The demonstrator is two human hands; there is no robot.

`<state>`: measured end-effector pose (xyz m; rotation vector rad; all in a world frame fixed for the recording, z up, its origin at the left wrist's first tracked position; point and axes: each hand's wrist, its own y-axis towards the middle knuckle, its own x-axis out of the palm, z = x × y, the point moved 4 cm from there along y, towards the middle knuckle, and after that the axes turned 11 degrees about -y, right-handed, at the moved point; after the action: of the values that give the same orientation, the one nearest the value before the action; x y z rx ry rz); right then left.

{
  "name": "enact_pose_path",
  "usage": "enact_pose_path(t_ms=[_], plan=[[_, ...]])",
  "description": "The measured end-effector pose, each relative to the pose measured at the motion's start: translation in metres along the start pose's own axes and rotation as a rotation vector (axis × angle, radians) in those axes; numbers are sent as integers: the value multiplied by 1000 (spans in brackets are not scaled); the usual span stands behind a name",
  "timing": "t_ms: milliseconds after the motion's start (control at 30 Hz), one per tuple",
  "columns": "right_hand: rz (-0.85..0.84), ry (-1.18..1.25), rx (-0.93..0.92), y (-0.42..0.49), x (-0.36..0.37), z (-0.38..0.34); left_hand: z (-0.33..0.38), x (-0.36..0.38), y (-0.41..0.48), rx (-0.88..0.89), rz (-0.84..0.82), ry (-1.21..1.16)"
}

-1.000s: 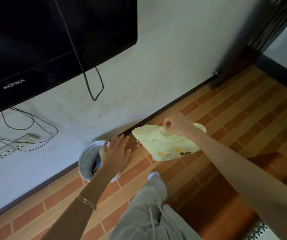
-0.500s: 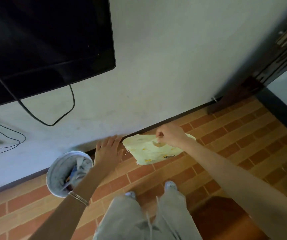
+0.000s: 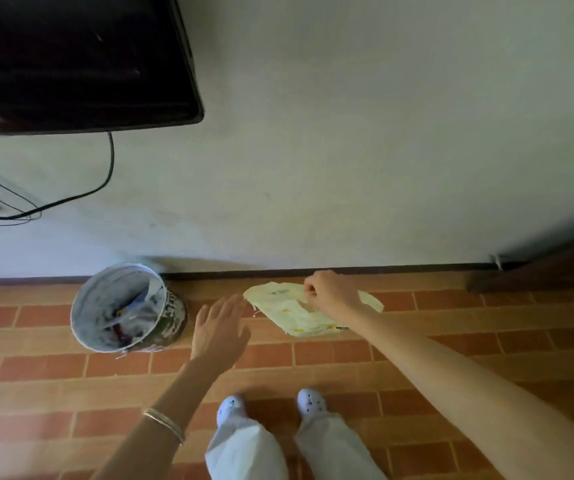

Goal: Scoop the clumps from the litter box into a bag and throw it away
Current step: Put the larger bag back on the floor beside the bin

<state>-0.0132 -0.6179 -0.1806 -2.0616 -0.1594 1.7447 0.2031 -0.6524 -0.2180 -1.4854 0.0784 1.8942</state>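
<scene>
My right hand (image 3: 330, 295) pinches the top of a pale yellow plastic bag (image 3: 289, 311), which hangs over the brick-pattern floor close to the wall. My left hand (image 3: 221, 329) is stretched out flat with straight fingers, just left of the bag's edge and holding nothing. A round bin (image 3: 119, 308) lined with a whitish bag stands by the wall to the left of my left hand; it holds scraps of rubbish. No litter box shows in this view.
A black television (image 3: 77, 60) hangs on the grey wall at upper left, with cables (image 3: 70, 199) dangling below it. A dark door frame (image 3: 538, 271) stands at the right. My feet in pale shoes (image 3: 309, 405) are on the floor below.
The view has swung so the bin now sits left of my left hand instead of under it. My right hand still holds the bag; both hands stay near the wall.
</scene>
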Motion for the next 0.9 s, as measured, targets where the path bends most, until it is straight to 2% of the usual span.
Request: enact_pose_path(t_ms=[233, 367, 467, 533, 667, 767, 900], plan=[[24, 134, -19, 79, 111, 43, -26, 97, 60, -14, -31, -4], [-83, 137, -23, 135, 195, 74, -57, 173, 114, 2, -72, 40], [-102, 64, 70, 178, 243, 100, -71, 220, 151, -25, -105, 87], [-35, 34, 187, 200, 258, 117, -77, 236, 170, -43, -97, 93], [137, -10, 267, 218, 260, 137, -73, 233, 195, -6, -53, 90], [149, 28, 223, 201, 246, 136, -58, 211, 195, 16, -17, 78], [80, 42, 159, 159, 212, 131, -32, 164, 177, 12, 6, 70]])
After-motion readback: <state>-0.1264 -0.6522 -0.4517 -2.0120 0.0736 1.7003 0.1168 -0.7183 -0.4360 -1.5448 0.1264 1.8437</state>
